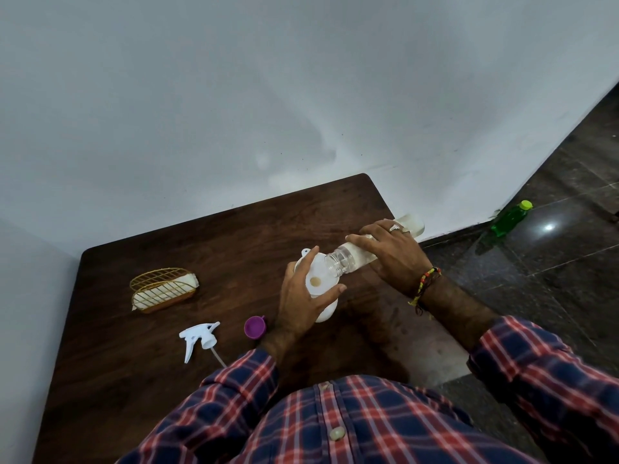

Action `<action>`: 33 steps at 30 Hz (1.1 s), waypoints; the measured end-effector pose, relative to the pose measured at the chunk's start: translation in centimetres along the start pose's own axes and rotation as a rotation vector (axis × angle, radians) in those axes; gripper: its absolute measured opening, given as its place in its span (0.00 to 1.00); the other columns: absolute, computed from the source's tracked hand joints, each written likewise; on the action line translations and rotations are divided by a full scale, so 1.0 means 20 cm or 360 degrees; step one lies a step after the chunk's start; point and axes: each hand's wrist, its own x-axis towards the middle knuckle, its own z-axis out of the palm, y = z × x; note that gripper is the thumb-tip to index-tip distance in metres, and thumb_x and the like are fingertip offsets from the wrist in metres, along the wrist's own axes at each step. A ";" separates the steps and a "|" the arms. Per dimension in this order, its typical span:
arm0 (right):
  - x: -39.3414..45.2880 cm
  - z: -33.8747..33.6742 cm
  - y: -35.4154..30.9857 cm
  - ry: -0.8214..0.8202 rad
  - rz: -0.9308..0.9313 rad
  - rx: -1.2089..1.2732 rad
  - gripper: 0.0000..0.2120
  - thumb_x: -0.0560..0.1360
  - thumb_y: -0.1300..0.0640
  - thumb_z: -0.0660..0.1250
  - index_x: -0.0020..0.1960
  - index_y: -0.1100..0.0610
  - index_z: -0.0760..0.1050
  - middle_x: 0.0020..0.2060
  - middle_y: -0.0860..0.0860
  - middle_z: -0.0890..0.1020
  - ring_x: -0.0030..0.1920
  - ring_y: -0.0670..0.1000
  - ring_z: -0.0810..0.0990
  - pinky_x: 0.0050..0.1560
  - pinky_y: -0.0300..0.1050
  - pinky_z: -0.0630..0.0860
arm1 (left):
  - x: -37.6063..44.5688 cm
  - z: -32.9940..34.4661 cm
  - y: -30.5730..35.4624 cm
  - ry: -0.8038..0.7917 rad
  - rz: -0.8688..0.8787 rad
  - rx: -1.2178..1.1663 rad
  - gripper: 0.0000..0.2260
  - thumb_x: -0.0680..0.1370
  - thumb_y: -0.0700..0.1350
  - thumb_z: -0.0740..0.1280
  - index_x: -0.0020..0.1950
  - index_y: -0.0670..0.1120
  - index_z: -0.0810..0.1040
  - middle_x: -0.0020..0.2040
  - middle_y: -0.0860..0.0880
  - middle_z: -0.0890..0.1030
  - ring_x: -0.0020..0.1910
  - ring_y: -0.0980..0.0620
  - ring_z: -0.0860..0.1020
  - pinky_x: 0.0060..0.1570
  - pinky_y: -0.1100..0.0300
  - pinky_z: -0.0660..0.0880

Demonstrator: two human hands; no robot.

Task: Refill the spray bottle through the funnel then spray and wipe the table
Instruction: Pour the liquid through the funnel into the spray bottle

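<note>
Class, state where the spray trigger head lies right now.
The spray trigger head lies on the table, left of the purple cap, nearer the person than the wire basket.

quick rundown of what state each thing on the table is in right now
refill bottle: uncapped, tipped over the funnel, held by the right hand
funnel: seated on the spray bottle
spray bottle: upright, trigger off, steadied by the left hand
trigger head: lying loose
purple cap: off, on table
</note>
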 end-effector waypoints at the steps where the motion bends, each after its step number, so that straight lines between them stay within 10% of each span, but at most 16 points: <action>1: 0.00 0.00 0.00 -0.0001 0.0008 0.0003 0.33 0.62 0.62 0.73 0.67 0.50 0.74 0.56 0.53 0.79 0.56 0.59 0.77 0.57 0.55 0.74 | 0.00 0.00 0.00 -0.0001 0.0001 0.0003 0.39 0.66 0.64 0.70 0.75 0.53 0.65 0.70 0.49 0.70 0.62 0.62 0.64 0.60 0.64 0.64; 23: 0.01 -0.02 0.00 0.0050 -0.0053 -0.0064 0.33 0.60 0.62 0.71 0.66 0.51 0.75 0.56 0.54 0.80 0.56 0.59 0.76 0.60 0.55 0.73 | 0.02 0.03 -0.04 0.0008 0.0034 0.0052 0.41 0.65 0.70 0.66 0.74 0.54 0.66 0.68 0.51 0.73 0.60 0.63 0.66 0.54 0.78 0.59; 33: 0.02 -0.02 0.00 0.0023 -0.0049 -0.0050 0.33 0.61 0.63 0.70 0.66 0.50 0.75 0.56 0.54 0.79 0.57 0.58 0.75 0.61 0.56 0.72 | 0.01 0.02 -0.04 0.0041 0.0043 0.0008 0.40 0.65 0.69 0.67 0.74 0.54 0.67 0.66 0.50 0.74 0.60 0.59 0.70 0.58 0.65 0.69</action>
